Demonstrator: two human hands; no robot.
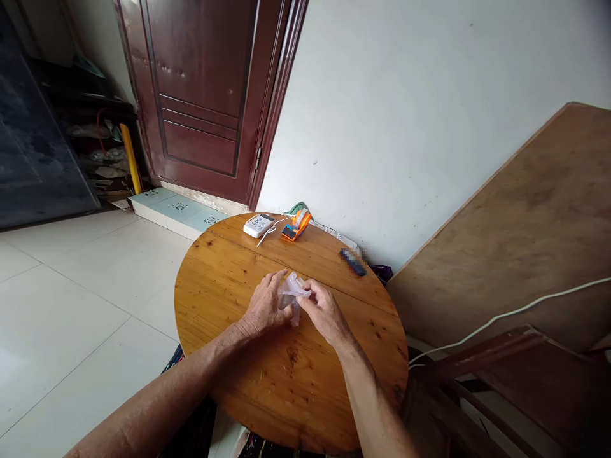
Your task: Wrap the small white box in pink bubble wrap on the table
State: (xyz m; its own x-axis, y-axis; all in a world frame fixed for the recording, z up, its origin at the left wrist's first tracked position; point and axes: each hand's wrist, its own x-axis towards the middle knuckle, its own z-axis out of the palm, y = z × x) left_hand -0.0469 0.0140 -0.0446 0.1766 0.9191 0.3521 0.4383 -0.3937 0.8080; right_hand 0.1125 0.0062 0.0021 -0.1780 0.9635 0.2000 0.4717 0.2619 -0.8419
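A small, crumpled, see-through plastic bag is between my two hands, over the middle of the round wooden table. My right hand pinches the bag's right edge between thumb and fingers. On the bag's other side, my left hand curves around it, thumb low and fingers higher up. The left fingertips are partly hidden behind the plastic. Whether anything lies inside the bag I cannot make out.
Toward the table's far edge lie a white device with a cable and an orange tape dispenser. A dark, blurred-out object rests at the right. Behind stand a white wall, a dark red door and a wooden board.
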